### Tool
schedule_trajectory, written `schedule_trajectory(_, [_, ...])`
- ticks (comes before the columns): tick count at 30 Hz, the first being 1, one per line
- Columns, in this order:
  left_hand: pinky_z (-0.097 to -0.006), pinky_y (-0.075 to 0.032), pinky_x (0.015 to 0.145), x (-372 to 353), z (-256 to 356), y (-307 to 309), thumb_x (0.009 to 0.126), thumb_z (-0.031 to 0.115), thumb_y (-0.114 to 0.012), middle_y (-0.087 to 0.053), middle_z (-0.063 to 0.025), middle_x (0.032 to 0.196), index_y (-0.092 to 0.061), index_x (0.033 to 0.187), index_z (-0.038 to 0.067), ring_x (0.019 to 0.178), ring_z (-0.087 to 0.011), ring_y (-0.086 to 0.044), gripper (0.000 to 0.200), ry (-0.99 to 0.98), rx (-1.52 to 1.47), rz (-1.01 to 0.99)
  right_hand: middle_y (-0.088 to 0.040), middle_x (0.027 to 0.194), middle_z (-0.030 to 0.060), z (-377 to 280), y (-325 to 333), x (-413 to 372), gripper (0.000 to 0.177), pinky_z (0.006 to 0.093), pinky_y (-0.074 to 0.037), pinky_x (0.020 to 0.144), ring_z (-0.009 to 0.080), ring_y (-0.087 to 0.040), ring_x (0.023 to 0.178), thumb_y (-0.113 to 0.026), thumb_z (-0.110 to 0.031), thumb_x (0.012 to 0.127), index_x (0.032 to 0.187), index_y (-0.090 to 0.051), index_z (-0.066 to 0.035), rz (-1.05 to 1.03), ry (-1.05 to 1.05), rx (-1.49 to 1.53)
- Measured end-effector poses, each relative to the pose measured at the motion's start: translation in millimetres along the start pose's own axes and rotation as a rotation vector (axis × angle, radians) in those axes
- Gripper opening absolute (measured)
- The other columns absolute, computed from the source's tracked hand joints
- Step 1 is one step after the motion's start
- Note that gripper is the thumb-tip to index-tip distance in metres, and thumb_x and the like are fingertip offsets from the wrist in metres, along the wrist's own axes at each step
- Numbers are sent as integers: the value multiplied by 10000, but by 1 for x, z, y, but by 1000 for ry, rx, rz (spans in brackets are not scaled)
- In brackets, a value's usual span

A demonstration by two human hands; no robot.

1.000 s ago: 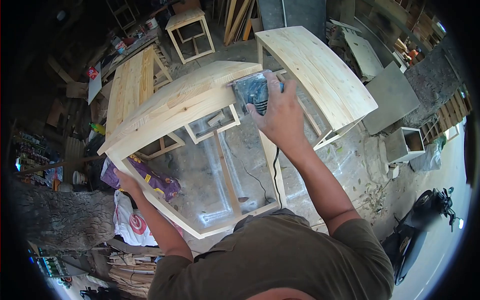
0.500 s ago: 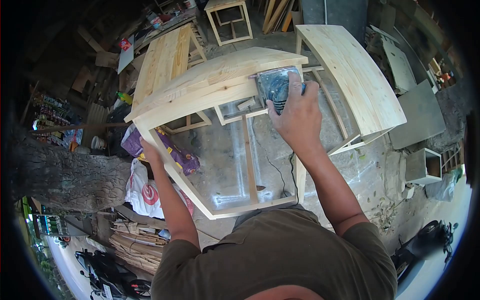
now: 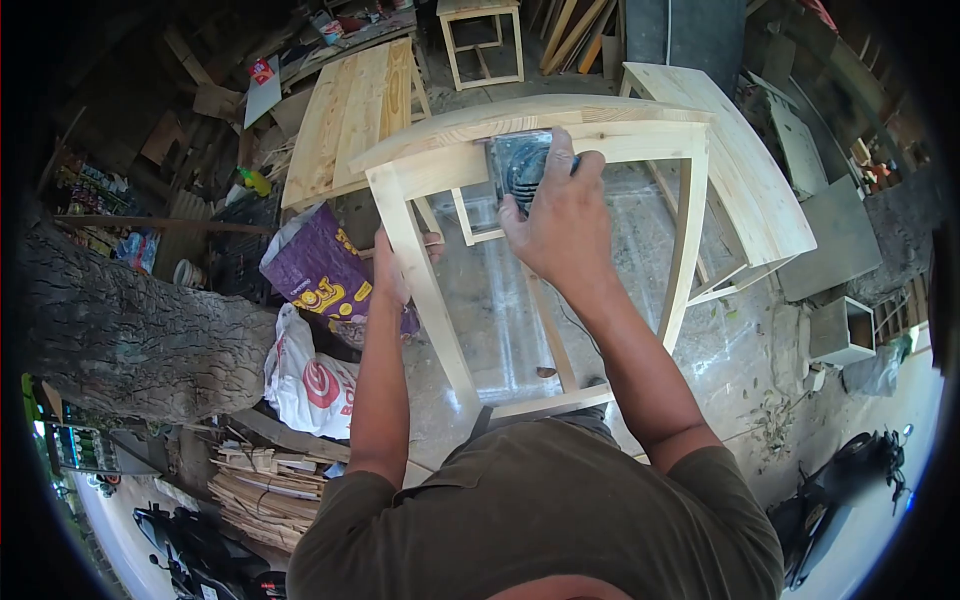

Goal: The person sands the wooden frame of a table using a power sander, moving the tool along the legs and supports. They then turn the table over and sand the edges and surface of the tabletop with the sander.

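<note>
In front of me stands a pale wooden table [image 3: 620, 142], its apron and end edge facing me. My right hand [image 3: 565, 210] grips a dusty blue electric sander [image 3: 522, 165], whose flat pad lies against the apron just under the tabletop. A dark cord trails down below the wrist. On the left, my left hand [image 3: 395, 262] is wrapped round a table leg [image 3: 415, 265], with fingertips showing on the leg's inner side. A low stretcher [image 3: 550, 402] joins the legs close to my body.
Another wooden table [image 3: 345, 115] stands at the back left, and a long one [image 3: 735, 150] on the right. Purple [image 3: 325, 265] and white sacks [image 3: 305, 375] sit beside a tree trunk [image 3: 150, 320]. Wood scraps [image 3: 265, 490] lie lower left; motorcycles [image 3: 850, 490] are parked behind.
The table has shifted right and turned in my view. The sander is slightly left of before, nearer the apron's middle. My left hand appears higher and farther right, still on the leg.
</note>
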State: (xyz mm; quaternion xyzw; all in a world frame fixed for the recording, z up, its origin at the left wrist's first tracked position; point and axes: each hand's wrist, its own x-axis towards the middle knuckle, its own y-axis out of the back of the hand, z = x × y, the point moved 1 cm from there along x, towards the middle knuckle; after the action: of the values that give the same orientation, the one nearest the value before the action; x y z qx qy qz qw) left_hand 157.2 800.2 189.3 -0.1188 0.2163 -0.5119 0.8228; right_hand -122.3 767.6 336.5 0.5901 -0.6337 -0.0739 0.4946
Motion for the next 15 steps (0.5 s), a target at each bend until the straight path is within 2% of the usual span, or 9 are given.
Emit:
schedule_trajectory(4, [-389, -574, 643, 19, -5, 13, 1056, 630, -354, -686, -115, 759, -642, 1093, 101, 643, -265, -670, 603, -29, 46, -88, -450, 1182, 313, -56, -23, 1, 946, 526, -569, 827, 498, -608, 985, -778, -310, 851, 1537, -282, 112, -80, 25, 7])
schedule_trajectory(5, [-386, -594, 770, 32, -10, 30, 1065, 635, -351, -717, -129, 908, -643, 1186, 86, 811, -258, -714, 633, -19, 69, -224, -449, 1186, 322, -68, -32, 1, 954, 527, -574, 818, 503, -608, 986, -779, -315, 851, 1538, -277, 115, -94, 39, -2])
schedule_trajectory(8, [-377, -578, 885, 38, -19, 22, 1076, 607, -377, -708, -124, 1126, -612, 1331, 72, 1024, -236, -707, 639, -110, -37, 10, -456, 1187, 327, -107, -57, -2, 966, 506, -595, 760, 495, -623, 963, -787, -336, 854, 1536, -280, 122, -98, 93, -23])
schedule_trajectory(9, [-378, -579, 884, 40, -19, 19, 1077, 601, -378, -707, -123, 1131, -609, 1337, 70, 1026, -237, -707, 634, -127, -30, 29, -460, 1186, 326, -119, -64, -2, 968, 496, -602, 735, 489, -630, 952, -792, -343, 855, 1535, -285, 124, -90, 111, -34])
schedule_trajectory(12, [-380, -580, 882, 39, -12, 16, 1082, 582, -379, -705, -120, 1143, -599, 1352, 67, 1033, -241, -707, 621, -199, 32, 59, -477, 1234, 311, -152, -82, -4, 944, 428, -625, 694, 463, -632, 964, -836, -320, 829, 1540, -343, 59, -97, 144, -29])
schedule_trajectory(15, [-382, -581, 880, 36, -7, 12, 1087, 563, -381, -703, -117, 1156, -589, 1367, 63, 1039, -245, -707, 609, -288, 135, 72, -483, 1217, 278, -163, -82, -4, 879, 439, -638, 676, 458, -641, 960, -860, -283, 810, 1531, -409, -64, -125, 141, 45])
